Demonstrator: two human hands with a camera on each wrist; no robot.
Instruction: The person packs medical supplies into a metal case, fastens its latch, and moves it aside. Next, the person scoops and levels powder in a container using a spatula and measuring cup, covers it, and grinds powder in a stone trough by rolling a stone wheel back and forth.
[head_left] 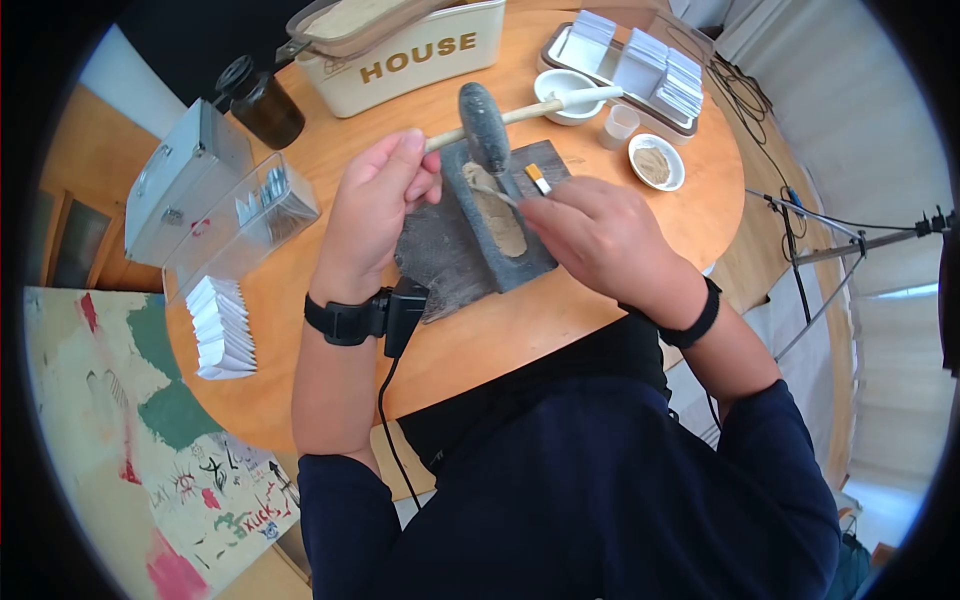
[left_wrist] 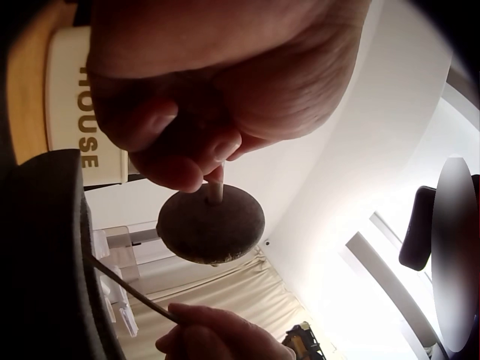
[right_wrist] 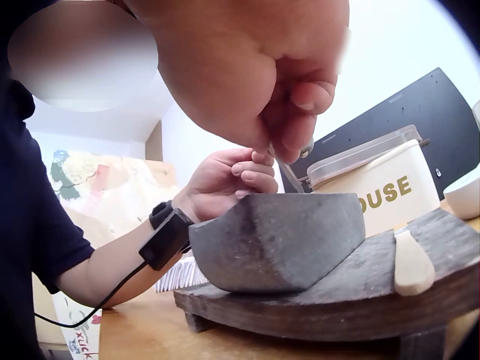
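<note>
My left hand [head_left: 378, 190] grips one end of the wooden axle [head_left: 535, 109] of a dark stone wheel [head_left: 484, 128], held raised above a grey stone trough [head_left: 470, 225] of pale powder [head_left: 507, 230]. In the left wrist view the wheel [left_wrist: 211, 229] hangs clear of the trough. Between its thumb and fingers my right hand [head_left: 605, 235] pinches a thin tool [left_wrist: 135, 291], whose tip reaches into the trough. The right wrist view shows the trough's outer wall [right_wrist: 300, 240]; its inside is hidden there.
The trough stands on a dark board [head_left: 440, 260] beside a small brush [head_left: 540, 180]. Behind are a HOUSE bin [head_left: 415, 60], white bowl [head_left: 562, 88], plastic cup [head_left: 621, 122] and powder dish [head_left: 657, 163]. Leftward are a brown jar [head_left: 270, 112], clear box [head_left: 240, 225] and folded papers [head_left: 222, 328].
</note>
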